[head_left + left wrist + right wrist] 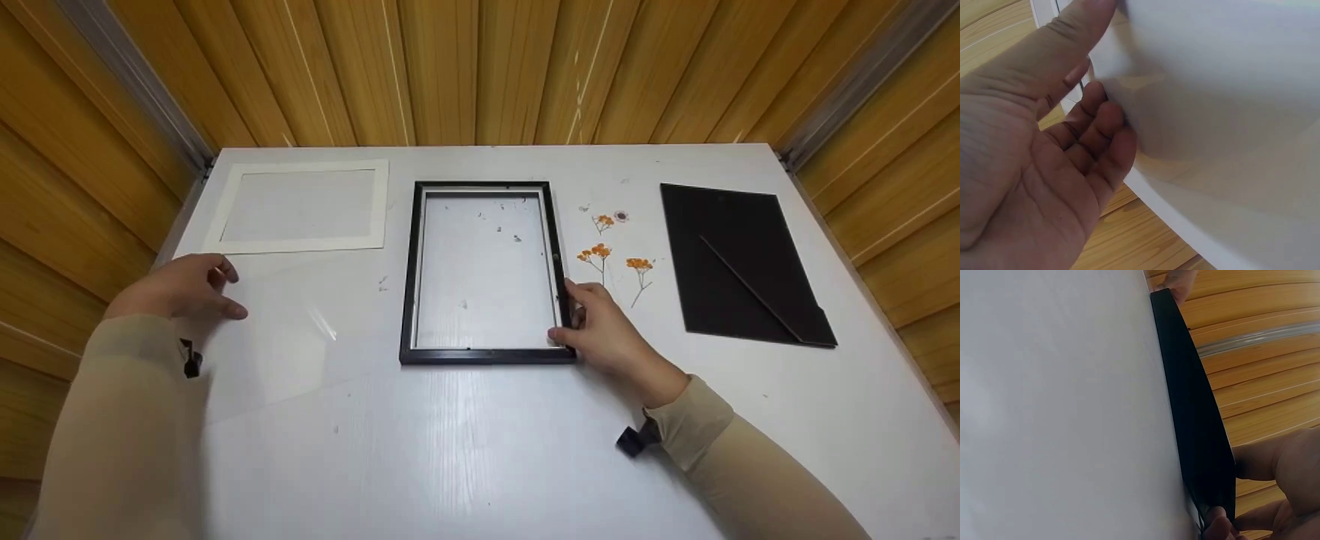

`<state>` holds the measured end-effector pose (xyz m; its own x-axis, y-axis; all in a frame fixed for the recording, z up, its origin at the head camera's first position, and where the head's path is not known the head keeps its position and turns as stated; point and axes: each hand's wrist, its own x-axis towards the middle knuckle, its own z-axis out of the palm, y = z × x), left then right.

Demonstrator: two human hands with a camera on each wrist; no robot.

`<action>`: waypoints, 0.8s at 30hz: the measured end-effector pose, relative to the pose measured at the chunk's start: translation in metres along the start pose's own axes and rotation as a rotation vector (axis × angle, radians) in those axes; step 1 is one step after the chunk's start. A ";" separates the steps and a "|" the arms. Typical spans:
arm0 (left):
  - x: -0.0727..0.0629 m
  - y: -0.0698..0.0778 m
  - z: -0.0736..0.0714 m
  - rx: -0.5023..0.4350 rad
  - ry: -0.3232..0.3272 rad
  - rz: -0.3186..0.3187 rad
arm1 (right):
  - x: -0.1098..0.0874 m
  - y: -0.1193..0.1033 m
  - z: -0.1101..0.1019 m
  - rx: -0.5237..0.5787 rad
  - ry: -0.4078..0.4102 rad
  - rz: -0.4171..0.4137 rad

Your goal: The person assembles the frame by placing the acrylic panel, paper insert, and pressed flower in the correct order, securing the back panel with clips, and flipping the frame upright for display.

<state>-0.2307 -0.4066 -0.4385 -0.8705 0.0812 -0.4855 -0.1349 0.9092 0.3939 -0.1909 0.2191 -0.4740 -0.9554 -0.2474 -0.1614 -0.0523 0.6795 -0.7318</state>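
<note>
Near the middle of the table, my right hand [611,330] grips the lower right side of a black picture frame [487,356], thumb over its inner edge. In the right wrist view the frame's side [1193,399] runs close along the white table. At the left, my left hand [184,289] holds the left edge of a clear sheet [300,322], thumb apart from the curled fingers. The sheet shows a glare streak, and its left side looks raised. In the left wrist view the fingertips [1109,121] are right at the sheet's edge.
A white mat border [300,245] lies at the back left. Pressed orange flowers [598,253] and a small round bloom [621,217] lie right of the frame. A black backing board [720,277] with a slanted stand strip lies further right. Wooden panels [480,71] surround the table.
</note>
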 end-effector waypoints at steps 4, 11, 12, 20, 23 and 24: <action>-0.005 0.002 0.002 0.000 0.001 0.016 | 0.000 0.001 0.000 0.002 -0.002 -0.002; -0.012 0.004 0.010 0.053 0.036 0.039 | -0.002 0.001 0.000 0.025 -0.013 0.012; -0.012 0.004 0.010 0.050 0.036 0.035 | -0.002 0.001 0.000 0.030 -0.014 0.017; -0.014 0.003 0.011 0.018 -0.002 0.004 | -0.001 0.002 0.000 0.049 -0.012 0.022; -0.016 0.000 0.010 0.048 -0.009 0.011 | 0.000 0.002 0.001 0.045 -0.014 0.019; -0.018 -0.001 0.009 0.057 -0.012 0.022 | 0.000 0.002 0.001 0.044 -0.014 0.017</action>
<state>-0.2103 -0.4050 -0.4372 -0.8672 0.1064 -0.4865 -0.0877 0.9290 0.3595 -0.1908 0.2192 -0.4760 -0.9519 -0.2458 -0.1830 -0.0231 0.6531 -0.7570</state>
